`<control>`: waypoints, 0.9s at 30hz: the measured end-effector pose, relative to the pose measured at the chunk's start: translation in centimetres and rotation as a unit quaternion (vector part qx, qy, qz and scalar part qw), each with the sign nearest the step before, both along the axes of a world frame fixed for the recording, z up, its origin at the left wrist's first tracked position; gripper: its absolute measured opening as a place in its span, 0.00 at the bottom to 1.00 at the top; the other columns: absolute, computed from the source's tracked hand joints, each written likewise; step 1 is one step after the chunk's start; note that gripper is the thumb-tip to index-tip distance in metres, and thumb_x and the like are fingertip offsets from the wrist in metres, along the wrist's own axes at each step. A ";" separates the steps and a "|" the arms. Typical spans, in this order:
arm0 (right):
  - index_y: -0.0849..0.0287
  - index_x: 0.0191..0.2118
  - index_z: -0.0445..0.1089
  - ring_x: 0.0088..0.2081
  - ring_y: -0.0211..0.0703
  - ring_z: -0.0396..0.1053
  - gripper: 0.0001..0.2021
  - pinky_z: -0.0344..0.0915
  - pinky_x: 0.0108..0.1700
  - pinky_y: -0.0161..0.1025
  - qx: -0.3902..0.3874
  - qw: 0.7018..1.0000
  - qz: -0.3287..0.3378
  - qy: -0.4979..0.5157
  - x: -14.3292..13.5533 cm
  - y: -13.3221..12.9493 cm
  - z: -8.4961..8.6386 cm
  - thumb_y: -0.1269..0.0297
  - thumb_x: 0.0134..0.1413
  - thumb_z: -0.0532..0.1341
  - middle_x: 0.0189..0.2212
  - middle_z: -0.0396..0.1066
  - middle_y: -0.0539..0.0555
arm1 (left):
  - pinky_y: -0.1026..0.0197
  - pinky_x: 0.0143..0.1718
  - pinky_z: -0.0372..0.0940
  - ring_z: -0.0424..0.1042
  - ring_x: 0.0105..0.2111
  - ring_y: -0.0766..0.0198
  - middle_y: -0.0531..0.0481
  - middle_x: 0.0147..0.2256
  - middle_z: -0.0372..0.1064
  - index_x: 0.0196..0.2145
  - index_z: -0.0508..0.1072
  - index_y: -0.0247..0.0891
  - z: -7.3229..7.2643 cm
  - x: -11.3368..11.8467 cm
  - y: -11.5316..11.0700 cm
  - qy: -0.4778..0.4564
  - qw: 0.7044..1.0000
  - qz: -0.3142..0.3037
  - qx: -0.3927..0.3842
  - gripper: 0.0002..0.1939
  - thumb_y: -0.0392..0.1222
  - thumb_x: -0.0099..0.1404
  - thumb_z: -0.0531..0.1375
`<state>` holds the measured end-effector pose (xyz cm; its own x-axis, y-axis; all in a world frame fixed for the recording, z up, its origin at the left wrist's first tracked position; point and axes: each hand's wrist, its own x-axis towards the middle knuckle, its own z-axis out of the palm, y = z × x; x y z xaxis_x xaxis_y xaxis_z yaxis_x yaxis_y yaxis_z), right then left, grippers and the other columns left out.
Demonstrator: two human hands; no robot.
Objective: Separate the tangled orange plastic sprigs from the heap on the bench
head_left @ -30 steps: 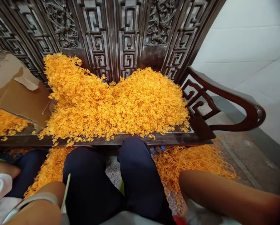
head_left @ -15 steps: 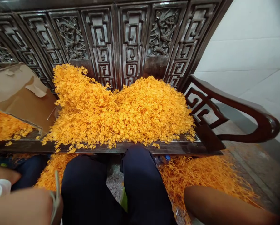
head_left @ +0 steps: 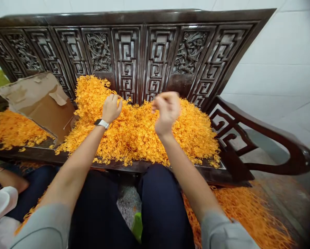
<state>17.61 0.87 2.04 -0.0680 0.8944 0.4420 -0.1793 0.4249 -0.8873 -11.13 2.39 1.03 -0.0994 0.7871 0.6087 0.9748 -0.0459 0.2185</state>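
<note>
A big heap of small, curly orange pieces (head_left: 134,138), perhaps plant or fungus but unclear in kind, covers the seat of a dark wooden bench (head_left: 134,166). My left hand (head_left: 112,108), with a watch on a white strap at its wrist, reaches to the left mound, thumb apart from the fingers. Its fingertips are partly hidden, and I see nothing held. Above the right mound is my right hand (head_left: 167,112), raised and blurred, its fingers curled in towards the thumb. Whether a piece is between them does not show.
A torn cardboard piece (head_left: 46,103) leans left of the heap, with more orange pieces (head_left: 17,131) beyond it. The bench's armrest (head_left: 279,138) juts out at right. Orange strands (head_left: 248,207) lie below. Another person's arm (head_left: 9,180) is at far left.
Both my hands have come up from below the frame to the heap. The view has tilted up, showing more of the bench back and wall.
</note>
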 end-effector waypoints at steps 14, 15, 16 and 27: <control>0.55 0.34 0.66 0.44 0.48 0.68 0.04 0.65 0.53 0.46 0.064 0.967 0.053 -0.240 -12.4 12.2 -9.2 0.66 0.62 0.59 0.40 0.72 0.56 | 0.36 0.70 0.55 0.64 0.63 0.37 0.35 0.59 0.71 0.63 0.78 0.38 -4.5 -3.3 3.6 -0.119 0.980 -0.066 -0.146 0.40 0.72 0.68 0.61; 0.54 0.34 0.65 0.43 0.47 0.68 0.04 0.65 0.52 0.45 0.059 0.972 0.046 -0.225 -12.0 11.8 -9.0 0.65 0.62 0.58 0.39 0.72 0.56 | 0.35 0.70 0.54 0.62 0.65 0.35 0.34 0.63 0.69 0.68 0.74 0.38 -4.5 -3.7 3.6 -0.111 0.980 -0.073 -0.150 0.45 0.73 0.66 0.63; 0.54 0.35 0.63 0.42 0.47 0.68 0.04 0.65 0.51 0.44 0.054 0.975 0.039 -0.212 -11.6 11.5 -8.7 0.65 0.63 0.57 0.39 0.71 0.55 | 0.34 0.71 0.53 0.61 0.67 0.34 0.33 0.66 0.67 0.71 0.69 0.38 -4.6 -3.9 3.7 -0.109 0.979 -0.079 -0.153 0.49 0.74 0.64 0.64; 0.52 0.36 0.61 0.37 0.41 0.68 0.06 0.67 0.42 0.41 0.016 0.993 0.034 0.108 -8.1 10.3 -2.7 0.59 0.64 0.57 0.38 0.73 0.53 | 0.31 0.72 0.52 0.51 0.73 0.27 0.29 0.73 0.57 0.78 0.55 0.37 -5.0 -6.7 3.8 -0.132 0.967 -0.094 -0.197 0.65 0.76 0.55 0.70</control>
<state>9.54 11.20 -0.71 -0.0284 0.8765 0.4806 -0.3943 0.4320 -0.8111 -17.82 6.20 -3.94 -0.0425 0.9720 0.2312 0.8650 -0.0800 0.4954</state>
